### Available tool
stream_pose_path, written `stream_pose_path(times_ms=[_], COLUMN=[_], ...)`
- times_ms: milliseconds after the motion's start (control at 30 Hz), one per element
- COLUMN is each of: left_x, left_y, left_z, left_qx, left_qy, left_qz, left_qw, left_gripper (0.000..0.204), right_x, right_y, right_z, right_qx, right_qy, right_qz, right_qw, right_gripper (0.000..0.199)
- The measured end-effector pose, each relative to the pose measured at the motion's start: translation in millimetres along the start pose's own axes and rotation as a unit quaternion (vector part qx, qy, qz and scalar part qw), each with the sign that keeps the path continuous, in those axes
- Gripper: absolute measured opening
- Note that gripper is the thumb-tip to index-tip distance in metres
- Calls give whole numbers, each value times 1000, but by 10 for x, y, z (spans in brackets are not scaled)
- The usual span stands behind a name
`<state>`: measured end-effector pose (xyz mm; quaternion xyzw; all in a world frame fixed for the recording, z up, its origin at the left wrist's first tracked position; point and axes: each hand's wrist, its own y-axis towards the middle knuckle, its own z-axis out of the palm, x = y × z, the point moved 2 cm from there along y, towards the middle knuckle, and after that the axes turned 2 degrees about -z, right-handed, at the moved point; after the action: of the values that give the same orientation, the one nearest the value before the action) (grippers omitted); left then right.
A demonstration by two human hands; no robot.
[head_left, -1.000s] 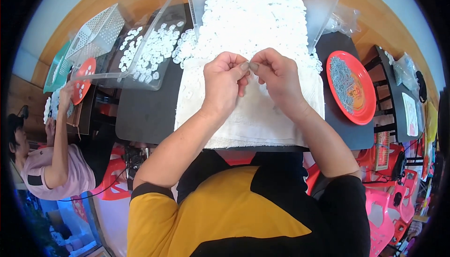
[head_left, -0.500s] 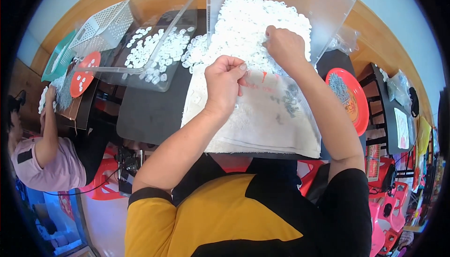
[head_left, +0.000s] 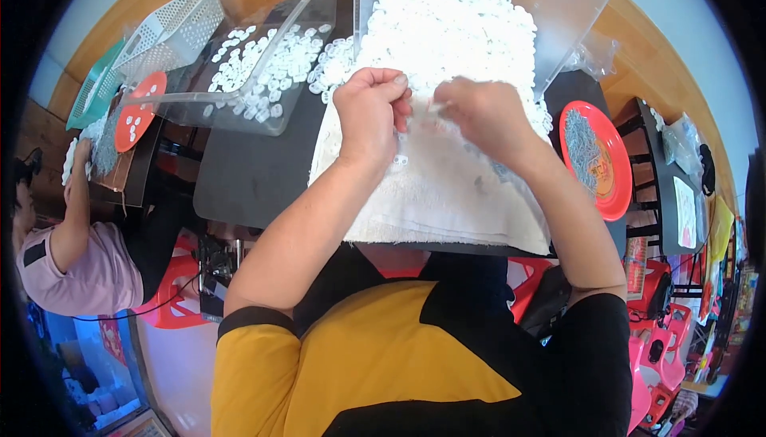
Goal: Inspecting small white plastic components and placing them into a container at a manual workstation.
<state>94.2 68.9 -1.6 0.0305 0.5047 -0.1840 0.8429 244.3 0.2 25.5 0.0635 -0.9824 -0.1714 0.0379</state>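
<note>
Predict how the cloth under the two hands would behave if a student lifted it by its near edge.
The cloth would probably droop and fold, since its near edge looks thin and slightly wavy. Its layers might slip apart, as separate edges show there. The white piece on top could slide off, as it seems to lie loose.
</note>
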Motion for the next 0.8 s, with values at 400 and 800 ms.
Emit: stream_pose_path(times_ms=[400,800], left_x=[25,-8], left_y=[25,25], left_z=[15,11], left_qx=[16,10], left_qy=[15,2], left_qz=[12,8], left_qw=[1000,1000], left_gripper=[1,2], right_x=[-29,226], right_y=[-277,-88], right_z=[24,171], right_qx=[-33,9], right_qy=[-16,3], right_qz=[17,-61], right_qw=[999,998], right_gripper=[7,6])
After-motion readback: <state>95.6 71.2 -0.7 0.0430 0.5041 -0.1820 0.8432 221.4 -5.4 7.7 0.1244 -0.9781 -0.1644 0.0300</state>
